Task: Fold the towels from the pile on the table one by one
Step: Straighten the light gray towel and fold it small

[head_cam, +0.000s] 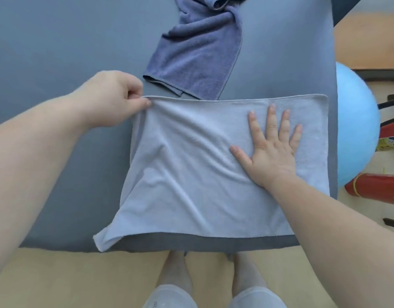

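The left hand (pixel 116 98) pinches the far left corner of the light blue towel (pixel 191 174), which lies spread at the surface's (pixel 58 52) near right corner. A darker towel (pixel 198 56) lies beyond it. The right hand (pixel 271 147) presses flat on the light one, fingers straight. It looks mid-fold: next, carry that corner across squarely.

Grey table (pixel 58 52) (tan floor (pixel 80 281))

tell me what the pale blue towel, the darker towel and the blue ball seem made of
Pale blue towel: thin soft cloth, likely microfibre; fine ribbing, limp wrinkles. Darker towel: thicker matte cloth, terry-like; fuzzy nap, stitched hem. Blue ball: probably rubber or vinyl; smooth, even surface.
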Demonstrator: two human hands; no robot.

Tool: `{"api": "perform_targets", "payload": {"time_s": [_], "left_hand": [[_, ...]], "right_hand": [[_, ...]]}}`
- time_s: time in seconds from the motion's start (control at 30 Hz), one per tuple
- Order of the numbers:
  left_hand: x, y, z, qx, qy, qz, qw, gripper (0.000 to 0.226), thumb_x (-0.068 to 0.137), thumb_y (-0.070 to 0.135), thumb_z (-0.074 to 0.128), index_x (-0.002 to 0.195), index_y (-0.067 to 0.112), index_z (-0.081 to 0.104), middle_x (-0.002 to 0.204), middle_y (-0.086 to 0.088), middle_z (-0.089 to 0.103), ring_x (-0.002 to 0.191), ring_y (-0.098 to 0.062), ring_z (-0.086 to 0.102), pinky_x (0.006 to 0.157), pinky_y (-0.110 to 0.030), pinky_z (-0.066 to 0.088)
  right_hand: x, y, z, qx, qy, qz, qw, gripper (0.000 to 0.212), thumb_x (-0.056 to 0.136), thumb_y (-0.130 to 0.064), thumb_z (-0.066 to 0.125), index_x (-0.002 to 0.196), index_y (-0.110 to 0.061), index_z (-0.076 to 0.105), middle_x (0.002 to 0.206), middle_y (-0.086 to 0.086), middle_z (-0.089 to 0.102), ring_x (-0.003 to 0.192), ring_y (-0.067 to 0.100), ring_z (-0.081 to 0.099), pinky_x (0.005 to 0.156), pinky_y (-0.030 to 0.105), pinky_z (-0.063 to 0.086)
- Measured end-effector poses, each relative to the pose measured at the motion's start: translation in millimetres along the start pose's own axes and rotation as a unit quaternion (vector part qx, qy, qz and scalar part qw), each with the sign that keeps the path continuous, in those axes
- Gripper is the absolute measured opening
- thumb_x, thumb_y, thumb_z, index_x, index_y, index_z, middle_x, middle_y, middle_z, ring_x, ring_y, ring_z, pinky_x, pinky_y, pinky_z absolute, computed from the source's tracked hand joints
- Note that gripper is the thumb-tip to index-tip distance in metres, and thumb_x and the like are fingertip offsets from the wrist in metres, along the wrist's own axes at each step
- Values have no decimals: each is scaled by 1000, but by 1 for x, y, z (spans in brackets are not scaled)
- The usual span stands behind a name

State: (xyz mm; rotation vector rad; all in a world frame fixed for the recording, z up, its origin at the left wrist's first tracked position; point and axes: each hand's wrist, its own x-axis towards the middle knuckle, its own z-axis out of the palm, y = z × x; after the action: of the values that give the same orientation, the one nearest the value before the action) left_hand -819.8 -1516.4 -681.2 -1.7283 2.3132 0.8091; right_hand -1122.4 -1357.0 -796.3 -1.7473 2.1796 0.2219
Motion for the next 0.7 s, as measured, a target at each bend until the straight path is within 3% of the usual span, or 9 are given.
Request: {"api": "perform_targets", "payload": {"time_s": [0.07,0.13,0.2,0.3,0.37,0.47,0.53,0.7], "left_hand": [[-1,-1,2,-63,14,-5,998,37,93,29,66,71,12,42,60,-2,43,55,-23,35,52,-30,31],[-2,-7,7,-86,7,-22,996,23,90,31,71,89,19,51,69,0,58,60,-21,50,55,-30,39],[-7,-14,12,-101,-35,-65,992,26,85,32,75,103,27,58,76,2,65,67,-19,58,57,-31,42],[-20,-24,27,-110,-87,-83,987,9,85,21,74,90,28,70,71,-1,59,60,-19,50,56,-27,39],[-28,-27,39,-127,-75,-79,986,6,88,21,72,85,26,70,78,-8,60,65,-19,50,60,-29,44],[-34,-30,52,-114,34,-92,989,14,88,31,71,95,25,60,87,0,58,78,-19,55,68,-34,46],[-39,-31,61,-127,103,-158,974,25,88,38,69,101,22,56,89,2,58,86,-21,56,72,-36,45],[-74,-26,92,-119,85,-237,960,37,80,58,68,83,22,58,84,7,61,81,-16,58,69,-35,48]], "right_hand": [[0,-1,-1,-1,-1,1,1000,90,83,-88,15,157,-43,-9,166,3,-23,151,36,-23,119,64,-9],[0,-2,-2,-3,-4,1,1000,90,83,-88,15,157,-43,-11,166,4,-24,151,36,-24,118,64,-11],[-1,-2,-2,-7,-1,1,1000,90,84,-88,14,157,-43,-12,165,5,-26,151,36,-25,118,65,-12],[-2,-1,-1,-12,-2,2,1000,89,84,-88,12,156,-43,-14,165,5,-26,151,36,-25,118,65,-12],[-1,0,-3,-16,-7,1,1000,87,85,-87,10,156,-43,-14,165,5,-26,151,35,-25,118,65,-12],[-5,-3,-9,21,-6,15,1000,81,89,-82,9,158,-43,-9,166,5,-25,150,33,-27,118,65,-12],[-14,-19,-15,66,15,33,997,79,92,-77,11,159,-39,-5,166,8,-24,150,33,-27,118,65,-12],[-46,-112,-9,61,63,-126,988,73,95,-71,24,160,-41,7,168,6,-12,153,36,-18,117,64,-14]]}}
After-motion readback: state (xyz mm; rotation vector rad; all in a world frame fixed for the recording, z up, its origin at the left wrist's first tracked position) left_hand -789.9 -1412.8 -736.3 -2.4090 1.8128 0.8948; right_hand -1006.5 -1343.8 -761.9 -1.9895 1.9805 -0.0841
